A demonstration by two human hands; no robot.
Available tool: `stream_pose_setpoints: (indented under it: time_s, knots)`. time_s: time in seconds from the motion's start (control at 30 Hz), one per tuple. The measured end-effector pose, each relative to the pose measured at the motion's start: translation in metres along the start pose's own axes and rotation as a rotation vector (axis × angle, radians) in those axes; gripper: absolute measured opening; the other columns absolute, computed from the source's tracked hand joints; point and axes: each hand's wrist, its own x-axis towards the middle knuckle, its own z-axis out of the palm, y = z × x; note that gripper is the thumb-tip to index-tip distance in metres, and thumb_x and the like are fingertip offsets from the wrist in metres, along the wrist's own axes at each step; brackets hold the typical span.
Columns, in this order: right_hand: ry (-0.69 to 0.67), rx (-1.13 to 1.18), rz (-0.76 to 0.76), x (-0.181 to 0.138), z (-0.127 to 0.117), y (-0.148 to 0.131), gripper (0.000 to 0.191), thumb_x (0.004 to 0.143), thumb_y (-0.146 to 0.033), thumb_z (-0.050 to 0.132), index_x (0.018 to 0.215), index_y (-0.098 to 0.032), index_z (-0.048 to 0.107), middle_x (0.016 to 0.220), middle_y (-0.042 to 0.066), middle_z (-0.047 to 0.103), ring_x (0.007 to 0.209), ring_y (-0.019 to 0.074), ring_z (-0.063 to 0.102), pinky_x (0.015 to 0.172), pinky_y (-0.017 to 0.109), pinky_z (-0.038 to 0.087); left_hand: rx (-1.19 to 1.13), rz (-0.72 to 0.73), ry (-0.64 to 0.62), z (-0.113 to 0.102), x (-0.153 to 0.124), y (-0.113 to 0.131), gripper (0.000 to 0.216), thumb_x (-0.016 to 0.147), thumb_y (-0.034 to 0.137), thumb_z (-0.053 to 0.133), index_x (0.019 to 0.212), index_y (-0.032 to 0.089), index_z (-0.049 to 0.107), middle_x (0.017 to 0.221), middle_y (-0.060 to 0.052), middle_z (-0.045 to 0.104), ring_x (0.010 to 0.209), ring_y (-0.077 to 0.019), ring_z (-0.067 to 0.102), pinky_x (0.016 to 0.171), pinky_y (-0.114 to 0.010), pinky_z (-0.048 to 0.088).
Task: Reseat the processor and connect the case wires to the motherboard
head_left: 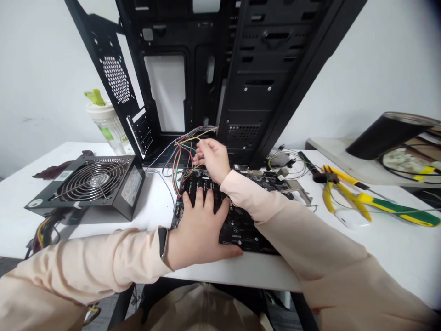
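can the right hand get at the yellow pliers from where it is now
Probably yes. The right hand is pinching coloured wires at the motherboard, and the yellow pliers lie in the open on the white table to its right, nothing between.

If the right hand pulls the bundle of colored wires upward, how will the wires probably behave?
The colored wires look thin and hang in loose curves, so they would probably flex rather than stay stiff. They seem light. They run down to the motherboard, which the left hand presses flat, so pulling from the right hand may strain the connectors.
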Motion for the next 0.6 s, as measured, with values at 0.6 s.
stream_pose_setpoints:
  time_s: [0.6]
  knots:
    - [-0.236,-0.416,0.366,-0.013,0.003,-0.019,0.018,0.092,-0.013,0.036,0.082,-0.018,0.050,0.052,-0.007,0.047,0.039,0.0085,0.046,0.046,0.023,0.044,0.008,-0.004,0.006,0.000,0.000,0.000,0.103,0.068,0.078,0.058,0.148,0.018,0.035,0.148,-0.032,0.036,0.137,-0.0562,0.025,0.102,-0.078,0.020]
